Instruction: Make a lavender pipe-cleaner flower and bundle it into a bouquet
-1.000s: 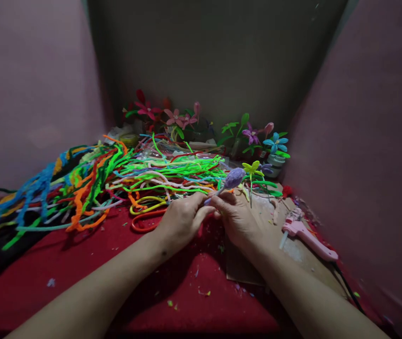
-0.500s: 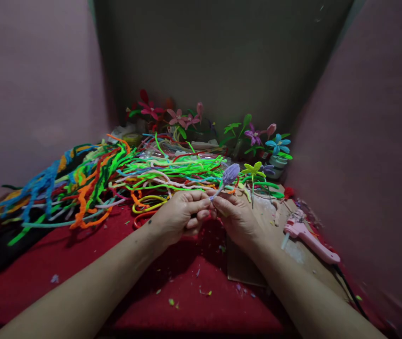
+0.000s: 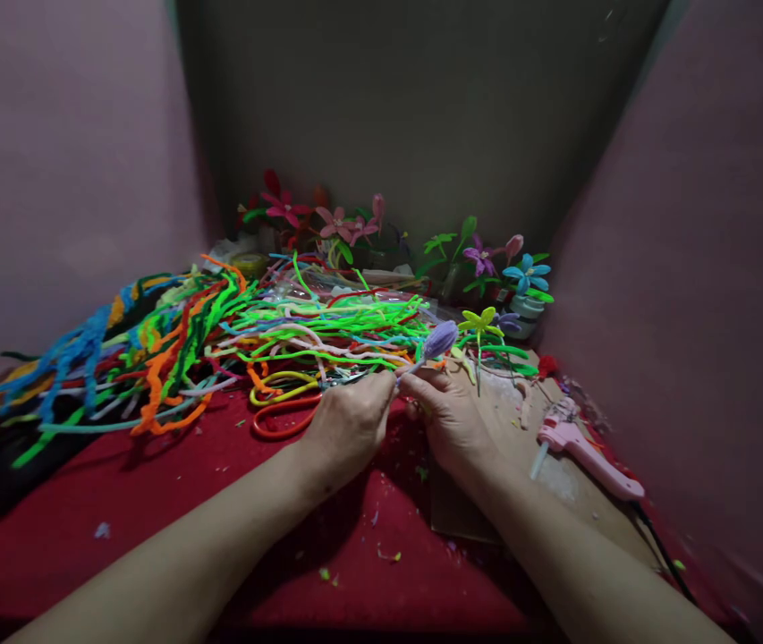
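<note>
Between my two hands is a purple pipe-cleaner flower bud (image 3: 440,340), its stem slanting down to the left. My left hand (image 3: 349,422) is closed, knuckles up, at the stem's lower end, its fingertips mostly hidden behind the hand. My right hand (image 3: 452,413) pinches the stem between thumb and fingers just below the bud. A yellow pipe-cleaner flower (image 3: 480,322) with a thin stem stands just beyond the right hand. Close to my left hand lie scissors with red and yellow handles (image 3: 284,419), partly covered by the wrist.
A big heap of coloured pipe cleaners (image 3: 327,322) spreads across the back and left. Finished flowers (image 3: 337,224) stand along the rear wall, some by a small white jar (image 3: 527,313). On cardboard (image 3: 465,510) at right lies a pink glue gun (image 3: 586,454). Scraps dot the red cloth (image 3: 274,572).
My left hand has rolled over so its back faces up, uncovering more of the red scissor handle. The purple bud has tipped slightly lower and to the right.
</note>
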